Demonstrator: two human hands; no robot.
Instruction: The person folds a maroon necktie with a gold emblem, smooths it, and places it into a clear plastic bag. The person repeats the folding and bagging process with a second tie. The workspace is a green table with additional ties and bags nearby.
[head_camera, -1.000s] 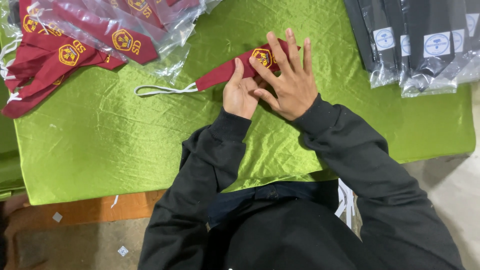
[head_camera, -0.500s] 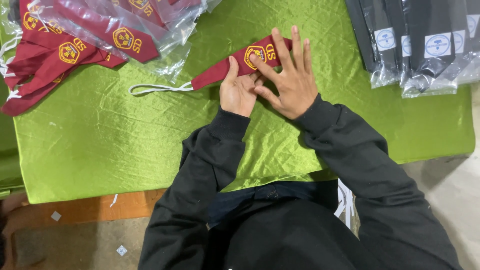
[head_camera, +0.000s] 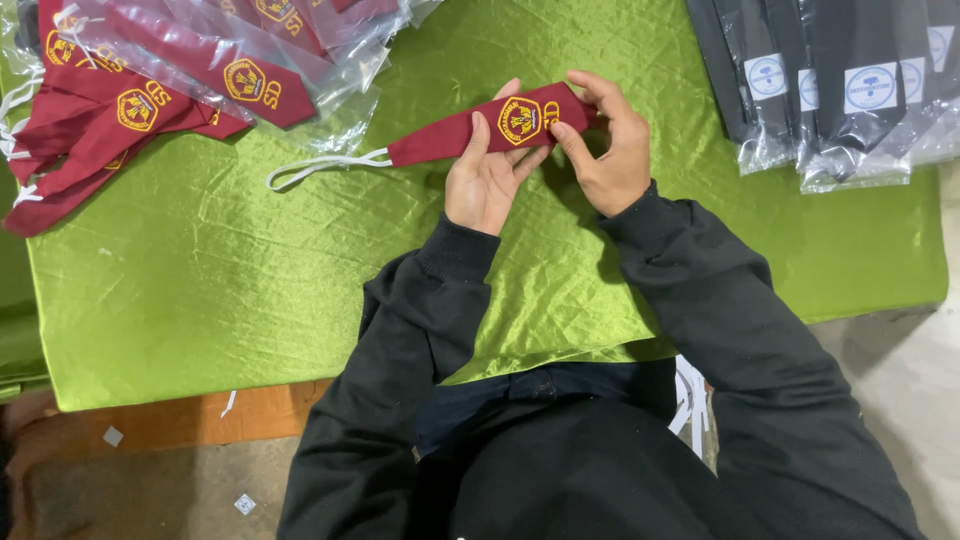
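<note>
Left hand: the left hand (head_camera: 487, 180) lies palm up under the dark red tie (head_camera: 470, 135). Its thumb presses on top of the tie and its fingers are below, so it pinches the tie.
Right hand: the right hand (head_camera: 607, 145) holds the wide end of the tie. Its fingers curl around that end and its thumb points at the yellow badge (head_camera: 520, 120), so it grips the tie too.
Tie: it is dark red, with a yellow badge sewn near the wide end. It lies across the middle of the green cloth (head_camera: 300, 270), between the two hands. The thin end points left.
White loop: a white elastic loop (head_camera: 318, 166) comes off the thin end and rests flat on the cloth.
Sleeves: both arms wear black sleeves (head_camera: 700, 290).
Top left: more red ties (head_camera: 95, 130) lie in a pile, and some sit in clear plastic bags (head_camera: 250, 60). They are well apart from the hands.
Top right: dark ties in clear bags with white labels (head_camera: 840, 80) lie side by side.
Below: an orange-brown floor strip (head_camera: 150, 425) shows under the cloth edge.
</note>
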